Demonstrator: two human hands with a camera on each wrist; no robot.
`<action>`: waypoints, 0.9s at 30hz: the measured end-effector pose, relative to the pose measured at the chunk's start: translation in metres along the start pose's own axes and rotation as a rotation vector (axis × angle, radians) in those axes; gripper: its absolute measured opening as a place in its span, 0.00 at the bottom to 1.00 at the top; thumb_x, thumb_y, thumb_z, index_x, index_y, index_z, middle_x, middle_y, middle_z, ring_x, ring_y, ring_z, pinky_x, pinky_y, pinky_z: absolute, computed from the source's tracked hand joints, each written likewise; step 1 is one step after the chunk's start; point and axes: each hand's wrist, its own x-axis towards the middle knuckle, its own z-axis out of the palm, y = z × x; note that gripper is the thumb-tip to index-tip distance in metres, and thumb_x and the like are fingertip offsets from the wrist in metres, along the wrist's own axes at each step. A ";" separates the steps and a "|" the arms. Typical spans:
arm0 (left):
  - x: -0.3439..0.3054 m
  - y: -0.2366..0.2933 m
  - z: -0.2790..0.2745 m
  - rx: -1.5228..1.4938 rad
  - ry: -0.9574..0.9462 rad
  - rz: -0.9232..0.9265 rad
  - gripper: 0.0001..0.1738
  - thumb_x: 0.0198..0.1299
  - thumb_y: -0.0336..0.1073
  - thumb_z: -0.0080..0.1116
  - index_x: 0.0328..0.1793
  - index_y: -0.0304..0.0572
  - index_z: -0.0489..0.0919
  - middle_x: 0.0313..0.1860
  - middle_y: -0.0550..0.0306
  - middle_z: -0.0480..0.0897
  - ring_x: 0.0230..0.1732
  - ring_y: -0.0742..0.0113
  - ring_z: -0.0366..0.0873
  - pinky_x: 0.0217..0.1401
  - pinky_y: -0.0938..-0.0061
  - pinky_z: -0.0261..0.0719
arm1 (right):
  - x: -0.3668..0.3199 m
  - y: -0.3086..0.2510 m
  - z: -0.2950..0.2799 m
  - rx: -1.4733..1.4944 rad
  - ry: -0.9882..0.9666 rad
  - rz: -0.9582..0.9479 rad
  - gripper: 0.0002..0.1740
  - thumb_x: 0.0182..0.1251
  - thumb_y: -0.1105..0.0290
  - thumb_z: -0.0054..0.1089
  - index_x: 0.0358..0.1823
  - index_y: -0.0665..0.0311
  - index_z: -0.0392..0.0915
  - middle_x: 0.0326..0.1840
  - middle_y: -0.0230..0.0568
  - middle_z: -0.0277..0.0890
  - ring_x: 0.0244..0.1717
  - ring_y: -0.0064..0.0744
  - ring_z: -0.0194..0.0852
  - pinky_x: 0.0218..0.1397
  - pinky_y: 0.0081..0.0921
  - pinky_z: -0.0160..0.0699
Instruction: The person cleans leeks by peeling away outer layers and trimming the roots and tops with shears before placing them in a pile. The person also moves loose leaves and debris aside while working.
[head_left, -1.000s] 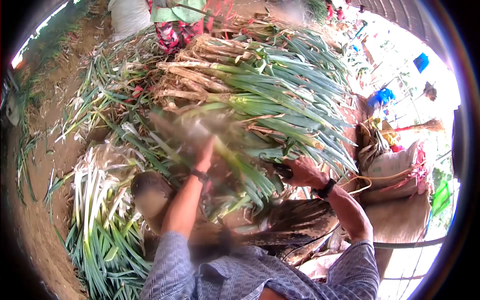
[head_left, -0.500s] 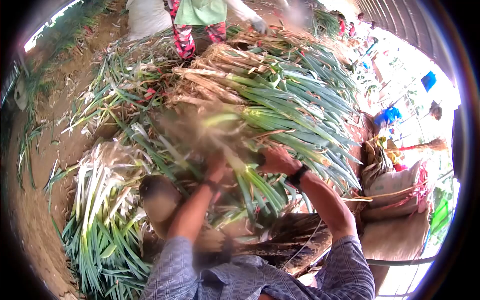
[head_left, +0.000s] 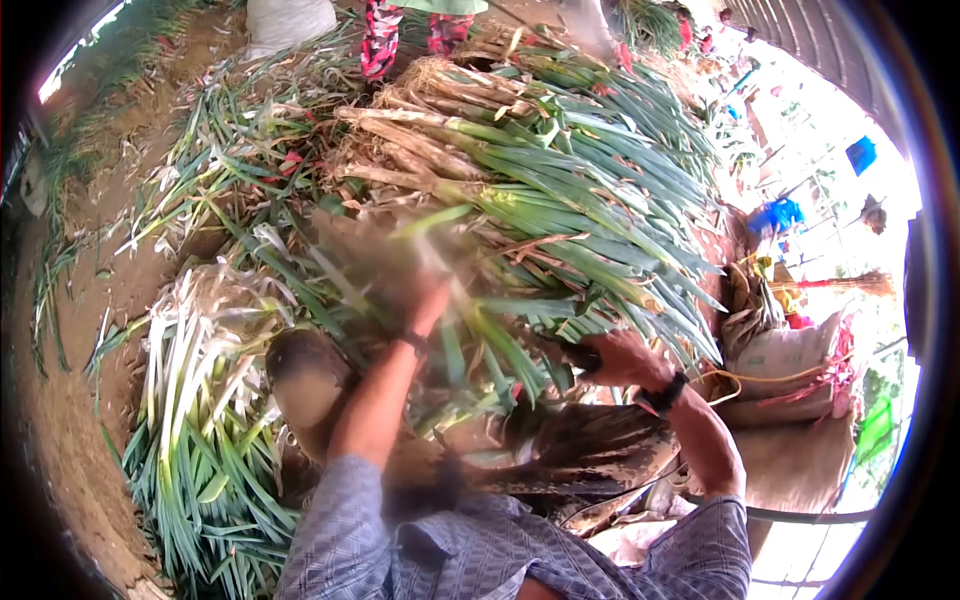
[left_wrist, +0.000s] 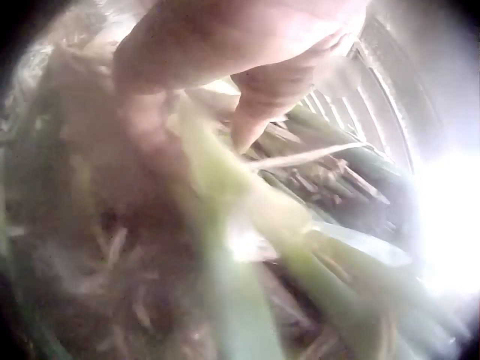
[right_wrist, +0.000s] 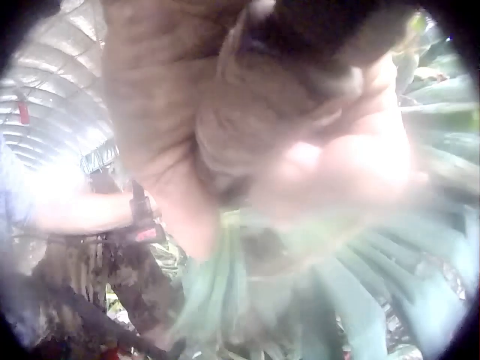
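Observation:
My left hand [head_left: 428,298] pinches a leek [left_wrist: 217,169] over the litter of trimmings, its pale stalk between thumb and fingers in the left wrist view. Green leaves [head_left: 510,350] fan from it towards my right hand [head_left: 625,358]. That hand is curled round a dark object [right_wrist: 322,34], seen in the right wrist view against the palm; its kind cannot be told. Beyond both hands lies a big heap of leeks [head_left: 560,180], roots to the left and leaves to the right. Blur veils the left fingers in the head view.
Peeled leeks [head_left: 190,410] lie in a pile at my left. A brown rounded object [head_left: 310,385] stands beside my left forearm. Stuffed sacks [head_left: 790,370] are at the right. Another person's patterned trousers [head_left: 380,40] show behind the heap, near a white sack [head_left: 290,25].
My right hand came in towards the left hand, then drew back to the right. The left hand dipped towards me and rose again, still holding the leek. The other person's gloved hand left view.

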 end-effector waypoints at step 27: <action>0.019 -0.037 0.014 0.073 -0.209 0.032 0.28 0.47 0.54 0.74 0.42 0.36 0.82 0.32 0.46 0.87 0.34 0.49 0.87 0.38 0.60 0.82 | -0.023 -0.015 0.031 0.047 0.016 -0.037 0.23 0.54 0.53 0.68 0.49 0.56 0.84 0.35 0.51 0.85 0.40 0.55 0.84 0.46 0.48 0.79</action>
